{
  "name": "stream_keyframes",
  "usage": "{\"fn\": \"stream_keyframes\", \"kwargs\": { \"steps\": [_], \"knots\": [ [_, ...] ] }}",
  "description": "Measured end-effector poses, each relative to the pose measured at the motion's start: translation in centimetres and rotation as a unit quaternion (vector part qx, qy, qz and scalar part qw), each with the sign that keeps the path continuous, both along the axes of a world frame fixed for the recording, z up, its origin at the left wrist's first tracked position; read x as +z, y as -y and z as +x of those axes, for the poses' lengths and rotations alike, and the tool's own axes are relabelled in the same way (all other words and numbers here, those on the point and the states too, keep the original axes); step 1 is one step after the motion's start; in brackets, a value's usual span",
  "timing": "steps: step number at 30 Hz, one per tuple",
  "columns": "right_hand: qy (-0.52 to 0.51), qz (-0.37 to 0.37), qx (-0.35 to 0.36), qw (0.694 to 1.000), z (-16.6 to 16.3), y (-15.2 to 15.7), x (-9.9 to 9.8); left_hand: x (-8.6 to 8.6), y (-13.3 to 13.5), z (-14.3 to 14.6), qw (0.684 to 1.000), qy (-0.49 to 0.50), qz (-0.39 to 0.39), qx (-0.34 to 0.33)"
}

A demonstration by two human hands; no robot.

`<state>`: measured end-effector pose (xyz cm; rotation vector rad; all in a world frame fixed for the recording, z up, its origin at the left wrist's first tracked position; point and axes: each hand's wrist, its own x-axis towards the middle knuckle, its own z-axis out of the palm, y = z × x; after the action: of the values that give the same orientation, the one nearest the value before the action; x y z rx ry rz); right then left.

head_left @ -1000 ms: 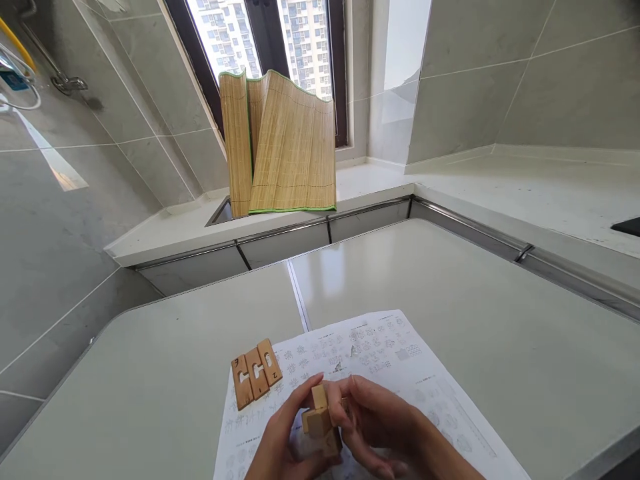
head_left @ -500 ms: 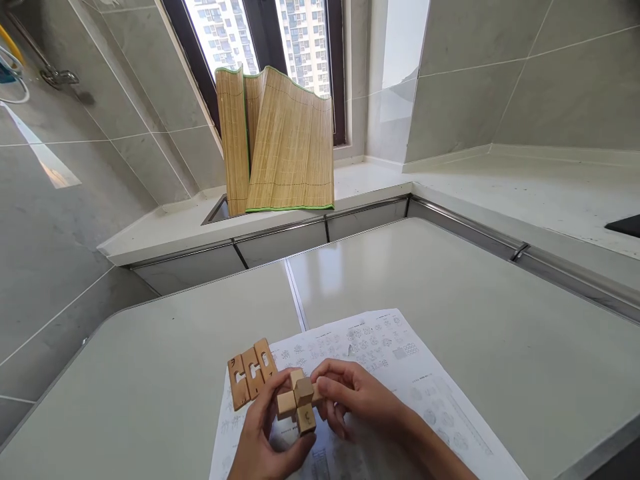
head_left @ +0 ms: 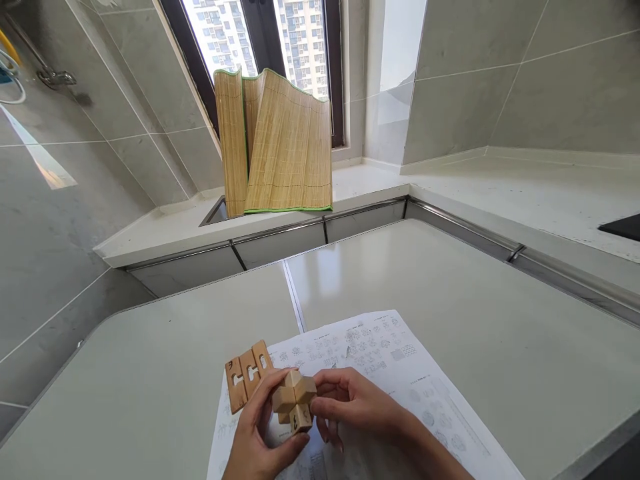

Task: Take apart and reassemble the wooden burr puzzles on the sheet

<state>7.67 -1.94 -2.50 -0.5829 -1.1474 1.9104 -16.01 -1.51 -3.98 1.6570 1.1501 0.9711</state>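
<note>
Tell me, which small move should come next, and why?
Probably the left hand should let go and take one of the three loose notched pieces beside it: the right hand also grips the joined wooden cluster, and those pieces lie unused.

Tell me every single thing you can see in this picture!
wooden puzzle: one, light brown, held above the paper between both hands.
loose wooden pieces: three, light brown, side by side at the paper's far left corner.
paper: one sheet, white with small printed drawings, flat on the table.
table: one, pale grey, under the paper.
bamboo mat: one, tan with green edging, standing upright by the window.
window: one, dark frame, tall buildings outside.
left hand: one, gripping the puzzle's left side.
right hand: one, gripping the puzzle's right side.
</note>
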Motion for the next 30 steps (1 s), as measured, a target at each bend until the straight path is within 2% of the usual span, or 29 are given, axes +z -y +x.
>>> {"fn": "stream_keyframes", "kwargs": {
  "steps": [9, 18, 21, 24, 27, 30],
  "knots": [
    [0.016, 0.028, -0.058, 0.998, 0.0, -0.1, -0.1, 1.0, -0.5, -0.4, 0.993, -0.035, -0.077, -0.078],
    [0.014, -0.017, -0.085, 0.996, -0.3, -0.2, -0.6, 1.8, -0.6, 1.1, 0.967, 0.151, -0.144, -0.142],
    [0.018, -0.021, -0.083, 0.996, -0.4, -0.4, -0.8, 1.7, -0.5, 0.9, 0.97, 0.157, -0.138, -0.127],
    [0.02, -0.013, -0.071, 0.997, -0.4, -0.3, -1.1, 1.7, -0.4, 0.8, 0.983, 0.124, -0.113, -0.074],
    [0.045, -0.009, -0.005, 0.999, -0.4, -0.1, -1.2, 2.1, -0.3, 0.9, 0.991, 0.091, -0.096, -0.018],
    [0.072, -0.002, 0.037, 0.997, -0.4, 0.2, -1.1, 2.4, -0.2, 1.1, 0.993, 0.073, -0.091, 0.001]
  ]
}}
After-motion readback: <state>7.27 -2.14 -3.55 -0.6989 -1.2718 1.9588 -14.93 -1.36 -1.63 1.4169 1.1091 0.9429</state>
